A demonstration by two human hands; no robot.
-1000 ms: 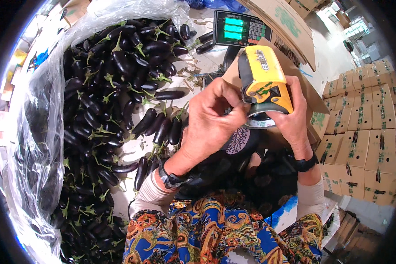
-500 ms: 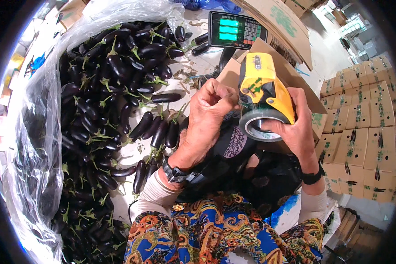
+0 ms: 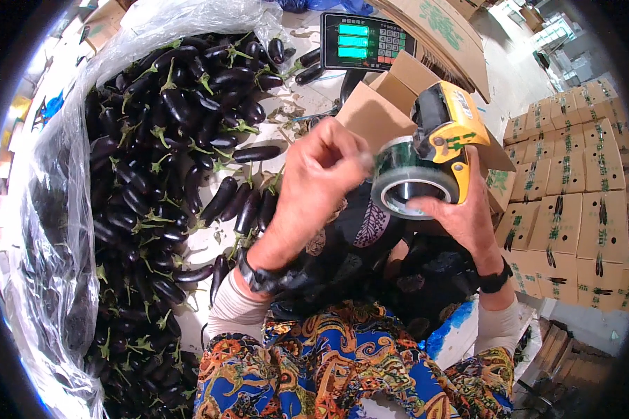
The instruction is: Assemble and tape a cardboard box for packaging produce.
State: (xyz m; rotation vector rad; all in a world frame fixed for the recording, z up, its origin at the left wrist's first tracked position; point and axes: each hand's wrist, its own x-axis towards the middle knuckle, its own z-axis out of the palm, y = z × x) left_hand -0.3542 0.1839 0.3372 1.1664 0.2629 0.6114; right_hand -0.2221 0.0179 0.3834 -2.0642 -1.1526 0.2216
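My right hand (image 3: 470,213) grips a yellow and black tape dispenser (image 3: 460,112) in front of my body. A wide roll of clear tape (image 3: 407,167) sits in it, and my right thumb rests at the roll's core. Just left of the roll is my left hand (image 3: 318,174), its fingers curled into a pinch. Whatever lies between those fingertips is blurred and too small to make out. Behind the dispenser, an open cardboard carton (image 3: 374,115) stands with its flaps up.
A big heap of eggplants (image 3: 140,188) fills the left side, bordered by clear plastic sheeting (image 3: 52,230). Beyond the carton stands a scale display (image 3: 363,42) with lit green screens. Flattened cardboard (image 3: 440,31) leans beside it. Stacked cartons (image 3: 562,223) rise at the right.
The dispenser has turned, with its yellow body swinging right and the tape roll now facing my left hand. My left hand has shifted slightly left. More of the open carton shows.
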